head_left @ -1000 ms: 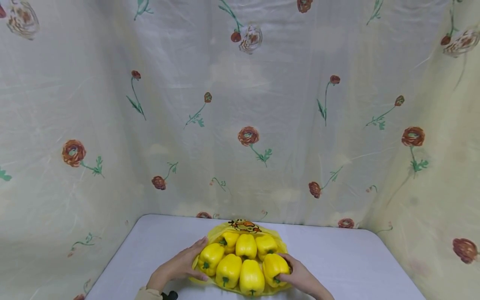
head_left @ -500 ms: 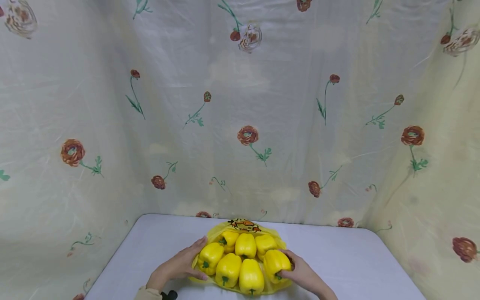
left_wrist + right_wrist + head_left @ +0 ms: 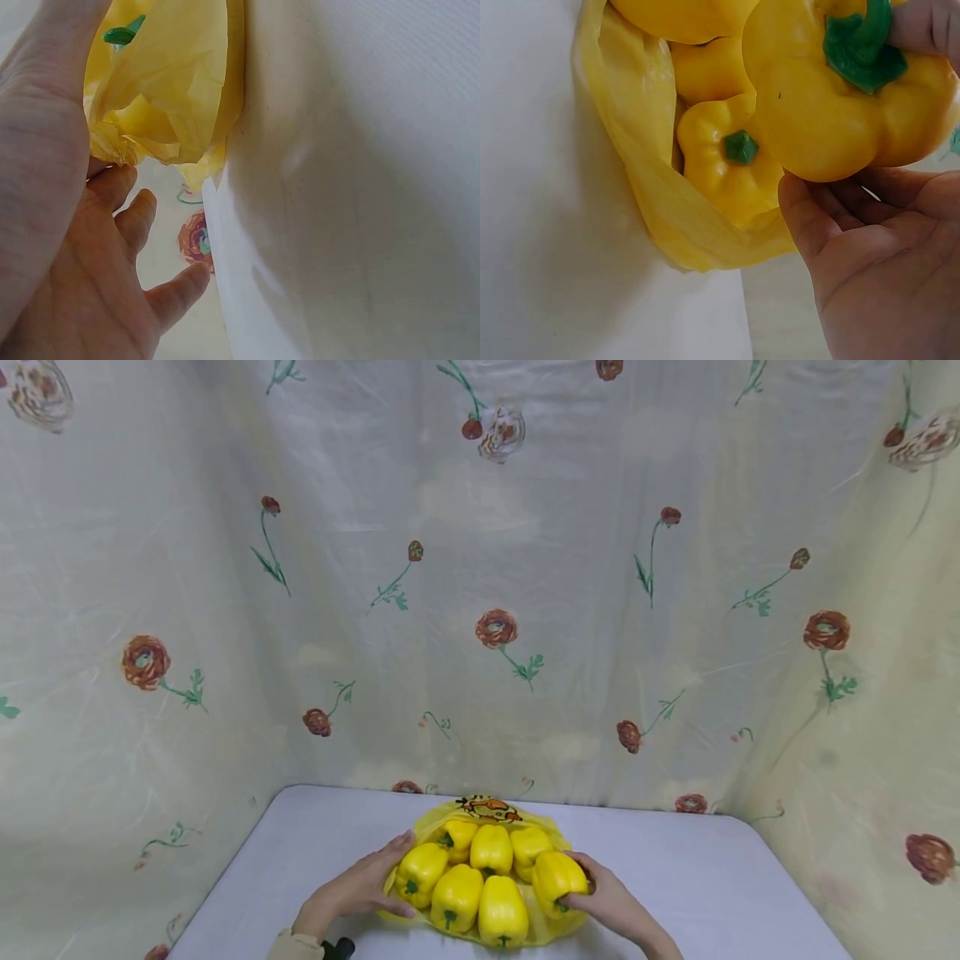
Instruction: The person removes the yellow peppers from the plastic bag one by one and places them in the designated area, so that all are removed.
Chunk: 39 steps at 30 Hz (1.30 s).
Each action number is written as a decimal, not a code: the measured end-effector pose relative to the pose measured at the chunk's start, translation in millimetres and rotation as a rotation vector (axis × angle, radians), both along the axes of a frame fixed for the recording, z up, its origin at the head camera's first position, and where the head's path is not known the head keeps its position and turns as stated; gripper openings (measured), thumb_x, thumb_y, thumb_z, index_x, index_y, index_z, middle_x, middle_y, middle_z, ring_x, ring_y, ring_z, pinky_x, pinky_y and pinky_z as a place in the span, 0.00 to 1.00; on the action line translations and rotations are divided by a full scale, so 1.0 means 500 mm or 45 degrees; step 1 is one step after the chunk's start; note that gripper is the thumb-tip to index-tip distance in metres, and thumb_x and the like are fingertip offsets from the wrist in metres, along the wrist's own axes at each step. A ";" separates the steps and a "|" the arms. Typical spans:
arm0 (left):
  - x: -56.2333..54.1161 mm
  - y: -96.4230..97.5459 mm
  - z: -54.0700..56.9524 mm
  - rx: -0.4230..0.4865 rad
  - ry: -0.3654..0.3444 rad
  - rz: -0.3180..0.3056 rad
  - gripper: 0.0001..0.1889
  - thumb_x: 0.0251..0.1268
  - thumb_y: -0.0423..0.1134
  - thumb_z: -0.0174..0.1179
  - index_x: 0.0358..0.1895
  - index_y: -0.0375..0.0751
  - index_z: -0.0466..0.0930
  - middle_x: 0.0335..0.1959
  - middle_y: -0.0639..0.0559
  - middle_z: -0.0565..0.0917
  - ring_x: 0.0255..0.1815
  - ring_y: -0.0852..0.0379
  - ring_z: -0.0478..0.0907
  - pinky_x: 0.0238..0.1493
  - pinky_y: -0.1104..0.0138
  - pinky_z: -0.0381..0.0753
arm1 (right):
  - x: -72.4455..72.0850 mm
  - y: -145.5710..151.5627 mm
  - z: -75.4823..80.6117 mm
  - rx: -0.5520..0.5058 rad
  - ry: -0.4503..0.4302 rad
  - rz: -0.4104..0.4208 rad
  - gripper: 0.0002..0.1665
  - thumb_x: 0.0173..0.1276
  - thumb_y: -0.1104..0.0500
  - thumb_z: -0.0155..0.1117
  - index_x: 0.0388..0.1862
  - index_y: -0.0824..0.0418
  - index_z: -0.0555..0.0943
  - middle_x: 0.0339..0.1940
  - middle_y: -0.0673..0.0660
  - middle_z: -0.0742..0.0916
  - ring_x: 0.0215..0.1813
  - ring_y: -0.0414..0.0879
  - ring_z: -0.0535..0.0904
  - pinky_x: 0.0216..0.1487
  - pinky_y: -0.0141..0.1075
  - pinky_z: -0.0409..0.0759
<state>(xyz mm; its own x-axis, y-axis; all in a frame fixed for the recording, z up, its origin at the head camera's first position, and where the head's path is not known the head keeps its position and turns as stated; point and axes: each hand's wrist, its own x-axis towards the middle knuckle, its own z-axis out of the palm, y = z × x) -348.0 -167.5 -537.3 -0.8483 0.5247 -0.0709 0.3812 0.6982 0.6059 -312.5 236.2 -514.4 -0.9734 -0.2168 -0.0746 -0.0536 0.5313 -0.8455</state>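
A yellow plastic bag (image 3: 551,931) lies on the table with its mouth towards me, several yellow bell peppers inside. My right hand (image 3: 613,906) grips one bell pepper (image 3: 558,882) at the bag's right side, thumb by its green stem and fingers beneath. In the right wrist view this bell pepper (image 3: 817,112) sits above another bell pepper (image 3: 727,161) within the bag. At the bag's left, my left hand (image 3: 360,887) rests spread, fingers extended along the side. The left wrist view has its fingers (image 3: 135,221) beside the crumpled bag edge (image 3: 161,127); the thumb's tip is out of frame.
The white table (image 3: 675,868) extends on both sides of the bag. A flower-printed curtain (image 3: 570,693) hangs behind it and at both sides. A black object (image 3: 341,948) shows by the left wrist.
My right hand has shifted right and slightly up with its bell pepper, widening the space from the neighbouring peppers. The left hand has stayed nearly still.
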 end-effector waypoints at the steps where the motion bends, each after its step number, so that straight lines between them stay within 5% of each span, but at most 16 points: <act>1: 0.000 0.000 0.000 -0.001 -0.005 0.001 0.60 0.47 0.63 0.69 0.78 0.44 0.43 0.80 0.44 0.46 0.78 0.40 0.48 0.72 0.37 0.54 | 0.000 0.001 0.001 -0.001 -0.004 -0.010 0.43 0.57 0.53 0.72 0.68 0.65 0.67 0.62 0.63 0.78 0.56 0.51 0.76 0.59 0.52 0.78; 24: -0.002 0.002 -0.003 -0.029 -0.020 0.020 0.59 0.46 0.64 0.68 0.78 0.45 0.45 0.80 0.45 0.47 0.78 0.41 0.48 0.72 0.38 0.55 | -0.005 0.042 0.025 -0.048 0.044 -0.189 0.41 0.59 0.53 0.70 0.69 0.62 0.67 0.64 0.61 0.78 0.59 0.50 0.76 0.59 0.47 0.80; 39: -0.003 0.002 -0.001 -0.018 -0.032 0.033 0.59 0.45 0.64 0.69 0.78 0.44 0.45 0.79 0.45 0.47 0.78 0.40 0.48 0.72 0.38 0.54 | -0.034 0.078 0.019 -0.048 0.038 -0.274 0.44 0.61 0.50 0.69 0.72 0.65 0.63 0.66 0.66 0.75 0.60 0.55 0.75 0.58 0.49 0.80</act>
